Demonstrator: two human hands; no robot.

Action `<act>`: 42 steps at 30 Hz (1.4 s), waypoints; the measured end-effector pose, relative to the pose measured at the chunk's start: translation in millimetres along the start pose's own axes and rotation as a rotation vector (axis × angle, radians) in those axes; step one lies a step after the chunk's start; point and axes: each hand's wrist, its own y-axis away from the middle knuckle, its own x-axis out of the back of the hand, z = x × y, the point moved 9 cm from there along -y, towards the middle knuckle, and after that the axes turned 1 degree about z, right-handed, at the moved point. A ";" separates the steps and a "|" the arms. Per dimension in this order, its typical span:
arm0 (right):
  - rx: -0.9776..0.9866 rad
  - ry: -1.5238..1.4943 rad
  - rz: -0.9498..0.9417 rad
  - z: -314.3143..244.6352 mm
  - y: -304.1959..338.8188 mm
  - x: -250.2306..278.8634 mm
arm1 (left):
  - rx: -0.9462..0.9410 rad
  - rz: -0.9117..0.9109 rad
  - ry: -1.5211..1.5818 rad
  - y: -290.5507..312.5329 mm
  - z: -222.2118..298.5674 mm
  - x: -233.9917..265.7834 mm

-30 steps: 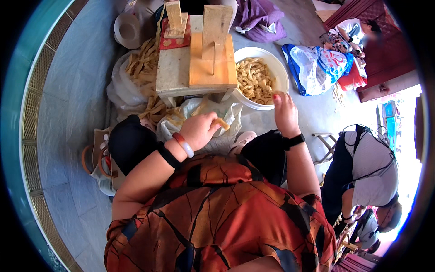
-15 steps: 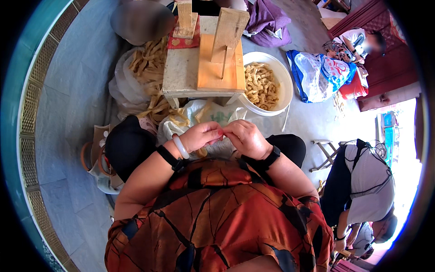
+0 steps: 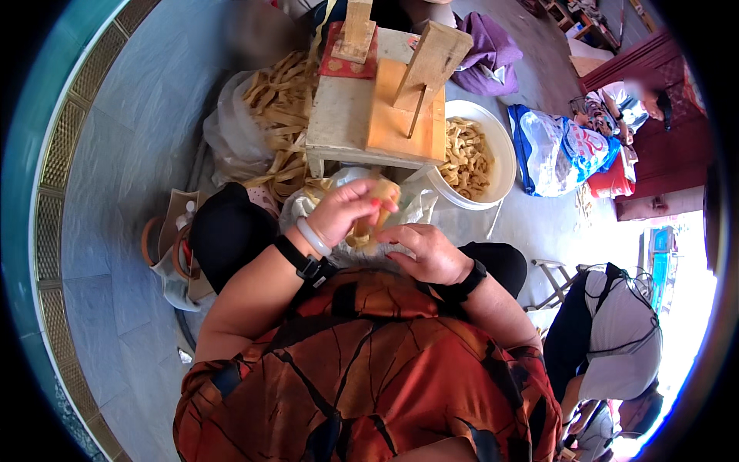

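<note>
In front of my lap, my left hand [image 3: 342,214] pinches a tan strip [image 3: 385,191] that loops up over the fingers, blurred by motion. My right hand [image 3: 431,252] is close on its right, fingers bent inward, with the fingertips at the strip's lower end; the exact contact is smeared. Just beyond stands a low worn bench [image 3: 335,127] bearing an orange board [image 3: 387,127] with a wooden upright [image 3: 435,65] and a thin rod [image 3: 416,115]. A white bucket [image 3: 504,165] at the bench's right holds many folded tan pieces [image 3: 466,158].
Long tan strips [image 3: 277,96] spill from a clear plastic bag [image 3: 223,138] left of the bench. A second wooden stand [image 3: 356,35] is on the bench's far end. Open bags [image 3: 173,219] sit by my left knee; a blue-white sack [image 3: 550,154] lies right. Other people are around.
My hands have drawn slightly apart, and the left one has risen with the tan strip now showing in it. The bench and bucket have shifted right in the view.
</note>
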 end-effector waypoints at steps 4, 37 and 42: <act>-0.178 -0.200 0.171 22.3 10.8 -3.4 | -0.386 -0.015 -0.676 8.3 -14.0 -10.1; -0.277 0.174 0.322 52.8 29.2 -1.9 | -0.348 -0.096 -1.154 5.8 -22.5 -28.6; -0.422 -0.044 0.425 77.0 38.7 -3.9 | 0.254 -0.220 -0.313 2.5 -72.8 -10.1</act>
